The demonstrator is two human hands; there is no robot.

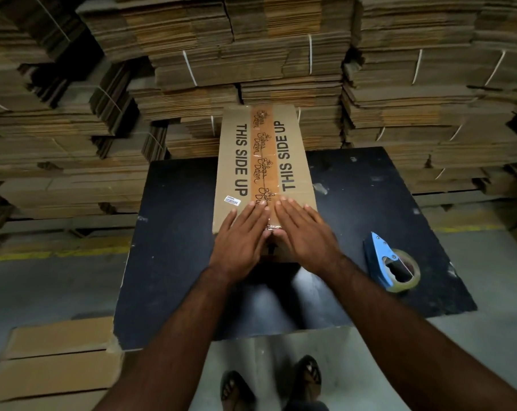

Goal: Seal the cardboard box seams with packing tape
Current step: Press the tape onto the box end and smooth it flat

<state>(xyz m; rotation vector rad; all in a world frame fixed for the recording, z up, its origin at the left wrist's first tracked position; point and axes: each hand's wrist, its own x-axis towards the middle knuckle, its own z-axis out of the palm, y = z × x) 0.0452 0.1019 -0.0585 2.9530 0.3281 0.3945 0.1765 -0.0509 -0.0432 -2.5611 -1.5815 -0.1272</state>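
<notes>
A long cardboard box (pixel 236 161) printed "THIS SIDE UP" lies on the black table (pixel 177 262). A strip of brown printed packing tape (pixel 261 155) runs along its centre seam. My left hand (pixel 242 235) and my right hand (pixel 304 232) lie flat side by side on the box's near end, fingers straight, pressing on either side of the tape where it folds over the near edge. A blue tape dispenser (pixel 381 259) with a roll of clear tape (pixel 411 280) lies on the table to the right, apart from both hands.
Tall stacks of flattened cardboard (pixel 251 54) tied with white string rise behind and beside the table. More flat cardboard (pixel 58 357) lies on the floor at lower left. My sandalled feet (pixel 269 384) stand at the table's near edge.
</notes>
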